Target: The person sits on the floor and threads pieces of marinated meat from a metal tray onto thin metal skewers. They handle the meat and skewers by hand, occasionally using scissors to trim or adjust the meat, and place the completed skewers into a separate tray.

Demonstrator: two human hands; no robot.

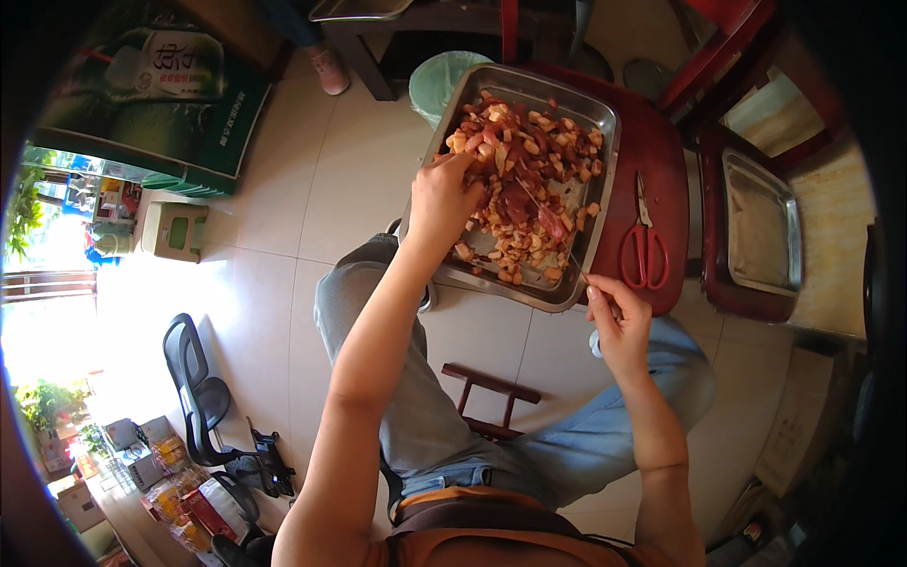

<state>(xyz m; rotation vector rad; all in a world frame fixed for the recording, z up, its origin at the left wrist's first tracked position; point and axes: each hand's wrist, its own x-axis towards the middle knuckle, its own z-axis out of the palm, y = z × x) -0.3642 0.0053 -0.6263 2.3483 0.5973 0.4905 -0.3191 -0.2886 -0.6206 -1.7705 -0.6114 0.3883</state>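
A rectangular metal tray (602, 234) of cut raw meat (506, 142) rests on a red chair seat before me. Small paler cubes lie mostly toward the tray's near side. My right hand (620, 315), just off the tray's near right corner, pinches the end of a thin skewer (576, 264). The skewer slants over the meat, with a reddish meat piece (551, 222) on it. My left hand (448, 195) reaches over the tray's left rim, its fingertips down in the meat. Whether those fingers hold a piece is hidden.
Red-handled scissors (643, 244) lie on the red seat (662, 170) right of the tray. Behind the tray stands a bin with a green liner (443, 81). Another metal tray (762, 220) sits on a chair at right. A person's pink shoe (329, 71) shows at the back.
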